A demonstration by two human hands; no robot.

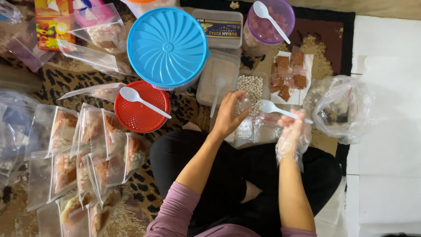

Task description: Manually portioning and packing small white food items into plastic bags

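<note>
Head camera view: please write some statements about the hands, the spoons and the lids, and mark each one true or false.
1. The right hand wears a clear plastic glove and holds a white plastic spoon. True.
2. The left hand is also gloved. False: it is bare, and its fingers hold a small clear bag beside the tub of pale round pieces.
3. The big blue lid lies behind the red lid. True.
4. No spoon rests on the red lid. False: a white spoon lies across it.
5. The filled clear bags lie on the person's right. False: they are piled on the left side.
</note>
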